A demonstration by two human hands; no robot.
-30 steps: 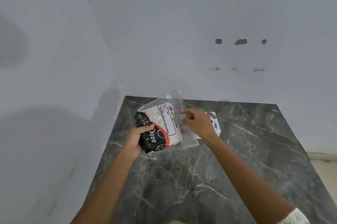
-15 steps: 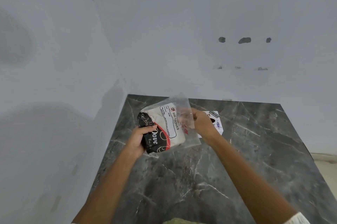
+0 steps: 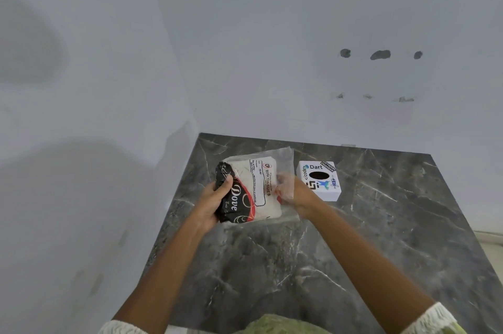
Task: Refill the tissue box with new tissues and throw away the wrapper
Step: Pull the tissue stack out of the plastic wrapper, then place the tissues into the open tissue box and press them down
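The tissue pack (image 3: pixel 254 188) is held just above the far left part of the dark marble tabletop (image 3: pixel 367 238), lying roughly flat with its printed face turned up toward the camera. Its near-left end is black and red with the word "Dove" in white script, the rest is white tissue under a label reading "BIG TISSUES", and the whole is sheathed in a clear plastic wrapper (image 3: pixel 285 159) whose loose, open end fans out past the tissues on the right and toward the far edge. The left hand (image 3: pixel 215 197) grips the black end, thumb pressed over the top and the other fingers curled underneath. The right hand (image 3: pixel 292 193) is at the wrapper's open right side, its fingers showing pale through the film, so they lie within or behind the plastic; they look closed on the wrapper or the edge of the tissues, though which of the two cannot be told. Just beside the right hand, nearer the far edge and a little to the right, a small white tissue box (image 3: pixel 319 181) stands on the tabletop, its top bearing a dark oval slot and printed stickers, one reading "Dart". The tabletop butts into a corner of plain pale walls (image 3: pixel 272 48), and the far wall carries a few dark patched spots.
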